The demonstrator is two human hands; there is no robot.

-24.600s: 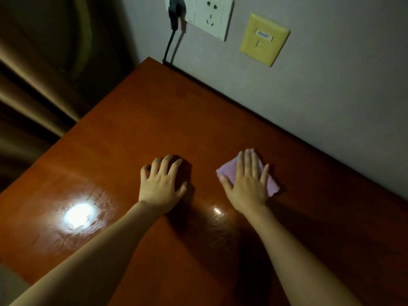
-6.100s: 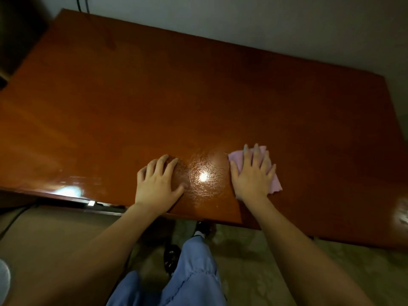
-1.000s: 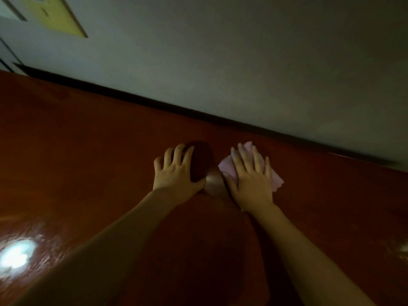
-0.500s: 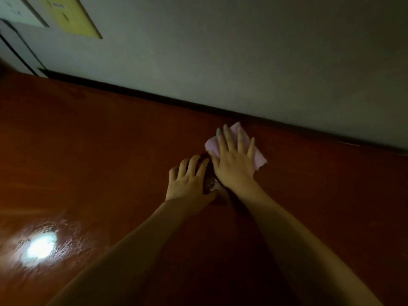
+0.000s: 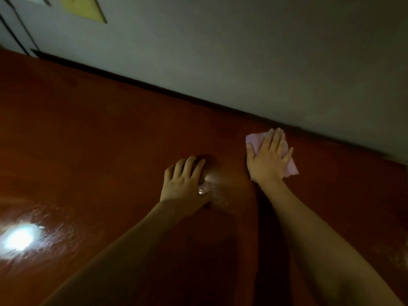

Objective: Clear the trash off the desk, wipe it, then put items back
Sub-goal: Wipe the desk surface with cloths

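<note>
A glossy reddish-brown desk [image 5: 92,133] fills the lower part of the head view. My right hand [image 5: 266,160] lies flat with straight fingers on a pink cloth [image 5: 289,167], pressing it to the desk close to the back edge by the wall. The cloth shows at the fingertips and past the right side of the hand. My left hand [image 5: 182,181] rests palm down on the bare wood to the left of it, fingers spread, holding nothing.
A grey wall [image 5: 242,51] runs along the desk's back edge. A yellow wall plate [image 5: 82,7] and a dark cable [image 5: 19,34] sit at the upper left. A bright lamp reflection [image 5: 18,238] shines on the desk at the lower left.
My right hand has slid the pink cloth to the right along the back edge, away from my left hand. The left hand stays planted on the desk.
</note>
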